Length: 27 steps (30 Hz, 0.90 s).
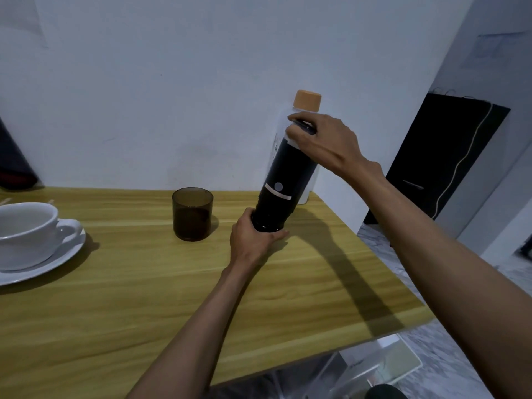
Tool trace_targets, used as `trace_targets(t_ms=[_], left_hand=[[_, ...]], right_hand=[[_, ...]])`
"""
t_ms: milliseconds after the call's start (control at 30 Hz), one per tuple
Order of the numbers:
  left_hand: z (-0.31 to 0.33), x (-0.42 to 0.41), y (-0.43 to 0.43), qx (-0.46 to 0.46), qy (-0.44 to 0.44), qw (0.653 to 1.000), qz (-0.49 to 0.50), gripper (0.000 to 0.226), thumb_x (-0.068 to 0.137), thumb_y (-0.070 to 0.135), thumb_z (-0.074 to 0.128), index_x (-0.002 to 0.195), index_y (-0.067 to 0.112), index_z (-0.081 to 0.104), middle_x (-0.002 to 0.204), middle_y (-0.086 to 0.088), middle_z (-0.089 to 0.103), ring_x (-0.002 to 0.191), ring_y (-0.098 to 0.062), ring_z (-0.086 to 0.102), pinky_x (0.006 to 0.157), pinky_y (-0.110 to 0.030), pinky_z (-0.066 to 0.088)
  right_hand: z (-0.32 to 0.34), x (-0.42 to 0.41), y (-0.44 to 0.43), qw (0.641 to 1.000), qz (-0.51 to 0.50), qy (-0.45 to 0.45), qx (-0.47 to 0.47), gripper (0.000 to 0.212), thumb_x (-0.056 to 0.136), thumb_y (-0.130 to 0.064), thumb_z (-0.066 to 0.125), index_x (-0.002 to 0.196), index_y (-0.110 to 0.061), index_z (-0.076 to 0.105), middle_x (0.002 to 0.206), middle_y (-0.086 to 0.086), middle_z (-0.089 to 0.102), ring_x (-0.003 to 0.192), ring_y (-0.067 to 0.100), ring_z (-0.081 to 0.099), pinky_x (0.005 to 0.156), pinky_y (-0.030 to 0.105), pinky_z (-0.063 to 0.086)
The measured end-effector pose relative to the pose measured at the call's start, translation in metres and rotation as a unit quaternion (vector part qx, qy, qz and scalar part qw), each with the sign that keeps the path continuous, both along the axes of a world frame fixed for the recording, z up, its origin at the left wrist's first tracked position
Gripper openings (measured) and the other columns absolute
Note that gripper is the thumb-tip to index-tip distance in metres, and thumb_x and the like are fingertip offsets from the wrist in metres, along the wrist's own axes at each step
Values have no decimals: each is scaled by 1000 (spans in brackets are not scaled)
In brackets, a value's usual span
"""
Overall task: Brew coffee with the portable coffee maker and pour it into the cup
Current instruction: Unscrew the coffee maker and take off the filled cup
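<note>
Black brewer (283,180): left grip (253,240), right grip (321,141)

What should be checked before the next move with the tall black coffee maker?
1. Bottom held: ok, the left hand grips the base of the tall black cylindrical coffee maker.
2. Top held: ok, the right hand grips its top end.
3. Coffee maker upright: not ok, it leans.
4. Top screwed tight: cannot tell.
5. Upright and apart from both hands: ok, the brown see-through tumbler on the wooden table.
6. Sitting on its white saucer: ok, the white ceramic cup.
</note>
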State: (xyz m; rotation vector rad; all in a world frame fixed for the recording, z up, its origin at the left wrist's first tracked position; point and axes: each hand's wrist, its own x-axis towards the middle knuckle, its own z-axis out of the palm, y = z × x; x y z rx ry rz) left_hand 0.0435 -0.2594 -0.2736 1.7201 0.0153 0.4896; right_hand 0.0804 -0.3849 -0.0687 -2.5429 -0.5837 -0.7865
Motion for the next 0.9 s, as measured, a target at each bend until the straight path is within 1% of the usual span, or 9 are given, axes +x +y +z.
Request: trace_targets(t_ms=[100, 200, 300, 533, 600, 700, 733, 800, 900], left_hand=[[1, 0, 0, -8, 3, 1000, 3, 62, 60, 34, 93, 110, 29, 56, 96, 20, 62, 90, 4, 58, 71, -14, 45], [1, 1, 0, -16, 12, 1000, 8, 66, 58, 34, 95, 112, 25, 59, 98, 17, 63, 92, -3, 60, 70, -15, 45], [0, 2, 1, -21, 16, 1000, 15, 68, 57, 32, 95, 115, 22, 60, 101, 14, 66, 93, -7, 62, 73, -19, 49], [1, 0, 0, -32, 20, 999, 13, 66, 62, 30, 93, 118, 20, 60, 105, 11, 67, 93, -1, 61, 69, -15, 48], [1, -1, 0, -42, 25, 999, 13, 64, 62, 29, 93, 117, 21, 61, 104, 11, 68, 92, 0, 62, 69, -17, 50], [1, 0, 0, -43, 25, 999, 13, 60, 61, 29, 94, 110, 26, 59, 100, 15, 66, 90, 3, 60, 67, -15, 47], [1, 0, 0, -41, 24, 999, 13, 60, 61, 29, 94, 109, 27, 59, 99, 15, 66, 89, 3, 60, 68, -16, 48], [1, 1, 1, -34, 26, 999, 17, 61, 61, 29, 94, 111, 25, 59, 101, 12, 66, 91, -5, 62, 75, -22, 52], [0, 2, 1, -34, 27, 999, 18, 64, 61, 29, 94, 115, 22, 60, 107, 7, 68, 97, -12, 63, 84, -31, 56]], right_hand=[[7, 0, -14, 1000, -28, -10, 12, 43, 84, -53, 44, 122, -42, 63, 121, -10, 65, 95, 10, 50, 76, 31, 34], [5, -1, -27, 999, -47, -10, 9, 41, 82, -53, 44, 116, -41, 64, 112, -6, 66, 92, 14, 52, 75, 32, 35], [-5, -1, -38, 998, -62, -3, -6, 45, 80, -54, 43, 117, -37, 63, 104, -5, 62, 92, 18, 54, 74, 31, 34], [-36, 3, -62, 995, -79, 38, -55, 51, 80, -57, 43, 123, -37, 62, 100, -4, 53, 87, 18, 50, 73, 31, 34], [-45, 5, -66, 993, -83, 47, -73, 51, 82, -57, 44, 126, -38, 60, 101, -4, 50, 86, 17, 48, 73, 31, 32], [-54, 8, -68, 991, -87, 59, -85, 51, 83, -58, 45, 129, -39, 58, 103, -5, 51, 87, 17, 48, 74, 30, 32], [-56, 8, -68, 991, -88, 62, -84, 53, 81, -59, 44, 129, -39, 58, 103, -5, 51, 87, 17, 48, 74, 30, 32], [-59, 9, -68, 990, -89, 64, -85, 55, 80, -60, 42, 129, -39, 58, 102, -6, 49, 88, 17, 48, 75, 30, 31], [-62, 11, -69, 990, -87, 69, -86, 53, 81, -59, 43, 128, -39, 58, 103, -6, 49, 89, 17, 49, 76, 31, 32]])
